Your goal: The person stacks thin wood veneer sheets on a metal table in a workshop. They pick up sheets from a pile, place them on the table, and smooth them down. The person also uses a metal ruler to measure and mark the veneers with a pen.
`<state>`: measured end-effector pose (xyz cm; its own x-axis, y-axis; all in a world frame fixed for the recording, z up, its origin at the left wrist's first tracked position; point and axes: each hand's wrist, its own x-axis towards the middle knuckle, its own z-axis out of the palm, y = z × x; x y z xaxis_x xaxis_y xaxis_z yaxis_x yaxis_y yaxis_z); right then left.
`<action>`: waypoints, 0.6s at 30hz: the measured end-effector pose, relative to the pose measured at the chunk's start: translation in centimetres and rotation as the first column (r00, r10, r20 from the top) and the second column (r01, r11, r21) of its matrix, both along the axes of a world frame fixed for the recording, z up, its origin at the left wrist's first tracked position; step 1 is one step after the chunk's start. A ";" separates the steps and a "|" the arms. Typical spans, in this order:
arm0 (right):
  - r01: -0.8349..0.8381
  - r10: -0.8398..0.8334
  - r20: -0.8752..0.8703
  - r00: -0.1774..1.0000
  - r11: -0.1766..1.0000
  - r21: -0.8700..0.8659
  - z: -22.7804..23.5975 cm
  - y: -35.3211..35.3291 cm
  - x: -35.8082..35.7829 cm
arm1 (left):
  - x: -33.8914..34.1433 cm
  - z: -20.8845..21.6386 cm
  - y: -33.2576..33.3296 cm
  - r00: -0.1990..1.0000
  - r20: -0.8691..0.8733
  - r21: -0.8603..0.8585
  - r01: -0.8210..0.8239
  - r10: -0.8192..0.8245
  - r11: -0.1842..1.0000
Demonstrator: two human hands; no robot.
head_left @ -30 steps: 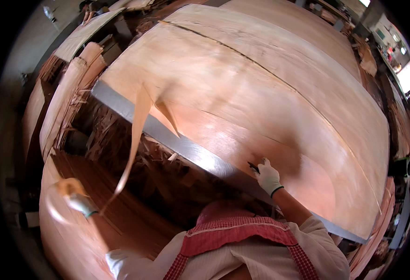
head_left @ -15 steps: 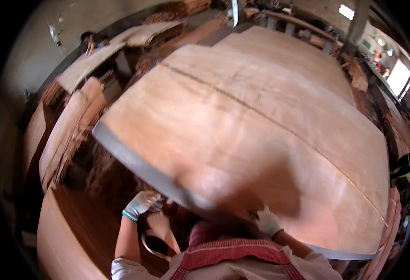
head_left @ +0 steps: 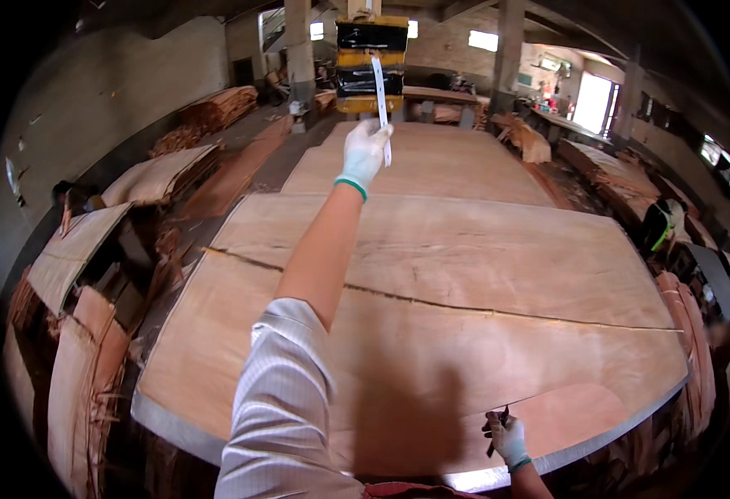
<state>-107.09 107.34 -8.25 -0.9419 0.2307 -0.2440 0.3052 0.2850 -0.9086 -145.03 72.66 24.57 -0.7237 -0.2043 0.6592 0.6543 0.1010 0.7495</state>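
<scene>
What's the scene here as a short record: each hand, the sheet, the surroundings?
Left hand: gloved, raised at the white strip by a black-and-yellow box; grip unclear
Right hand: gloved, holding a dark tool
Sheet: large, pale wood, crossed by a dark line
Near edge: metal strip
Surroundings: wood stacks on the left and right

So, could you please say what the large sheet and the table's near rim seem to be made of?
Large veneer sheet: probably unvarnished wood, matt, with pale tan streaks like grain. Near rim: seemingly bare metal, smooth, grey, with bright glare.
</scene>
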 end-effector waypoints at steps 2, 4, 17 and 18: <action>-0.001 -0.012 -0.093 0.996 0.989 -0.145 2.2 -3.1 -1.0 | 0.3 0.0 0.5 0.990 0.091 0.142 0.095 -0.109 0.985; -0.051 0.036 -0.110 0.993 0.989 -0.142 4.7 -5.8 -3.3 | 2.5 -1.3 0.1 0.972 0.134 0.153 0.173 -0.194 0.973; -0.461 0.245 -0.668 0.702 0.872 -0.165 32.2 -23.4 -25.0 | 20.6 -21.7 -1.6 0.357 0.559 0.413 0.663 -0.749 0.624; -0.419 0.186 -0.687 0.702 0.888 -0.189 32.6 -23.8 -24.1 | 21.0 -22.1 -1.8 0.221 0.671 0.395 0.701 -0.708 0.593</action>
